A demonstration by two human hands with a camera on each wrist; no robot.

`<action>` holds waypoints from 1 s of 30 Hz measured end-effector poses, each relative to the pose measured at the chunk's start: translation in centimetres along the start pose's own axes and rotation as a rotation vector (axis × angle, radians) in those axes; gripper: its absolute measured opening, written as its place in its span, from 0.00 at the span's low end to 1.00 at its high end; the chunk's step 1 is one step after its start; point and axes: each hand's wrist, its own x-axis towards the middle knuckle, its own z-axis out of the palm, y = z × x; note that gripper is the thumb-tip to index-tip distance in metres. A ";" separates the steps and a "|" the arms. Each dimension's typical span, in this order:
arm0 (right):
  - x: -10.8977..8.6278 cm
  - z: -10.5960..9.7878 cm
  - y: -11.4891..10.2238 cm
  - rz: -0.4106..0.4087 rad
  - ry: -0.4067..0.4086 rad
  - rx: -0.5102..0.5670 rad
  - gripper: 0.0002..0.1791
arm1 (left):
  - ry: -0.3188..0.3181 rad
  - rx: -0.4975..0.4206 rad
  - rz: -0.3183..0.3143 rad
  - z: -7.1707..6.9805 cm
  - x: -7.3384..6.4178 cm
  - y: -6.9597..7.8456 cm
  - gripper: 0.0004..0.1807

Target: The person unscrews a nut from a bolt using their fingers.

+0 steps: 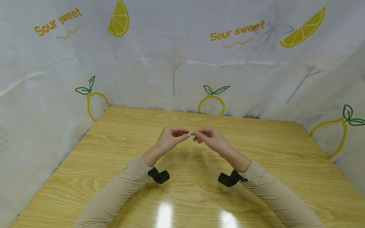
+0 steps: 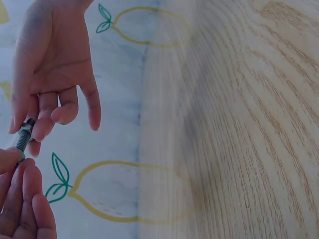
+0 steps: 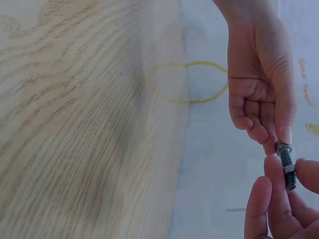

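Observation:
A short metal bolt [image 3: 286,158] with a threaded shank is held level between both hands, above the table. My left hand [image 1: 168,139] pinches its head end between thumb and fingers. A hex nut [image 3: 289,169] sits on the thread close to the bolt's far tip. My right hand [image 1: 214,140] pinches the nut, its thumb pressed against one side. In the left wrist view the dark bolt tip pokes out past the nut beside the right fingers, while the left fingers [image 2: 31,179] cover most of the head.
A light wood-grain table [image 1: 194,196] lies beneath both arms. White curtain [image 1: 159,79] printed with lemons stands around its back and sides. Black wrist cameras [image 1: 159,176] hang inward from both cuffs.

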 end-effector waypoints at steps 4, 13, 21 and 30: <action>-0.1 0.0 0.0 -0.016 0.020 -0.009 0.18 | -0.005 -0.003 0.004 0.0 0.0 -0.1 0.14; -0.1 0.1 0.1 -0.011 0.014 0.000 0.21 | -0.002 0.005 0.006 0.0 0.0 -0.2 0.14; -0.1 0.2 0.3 -0.029 0.048 0.035 0.18 | -0.002 0.010 0.004 0.0 0.0 -0.1 0.14; -0.1 0.1 0.2 0.003 0.025 -0.008 0.22 | -0.002 0.011 -0.002 0.0 0.2 -0.3 0.14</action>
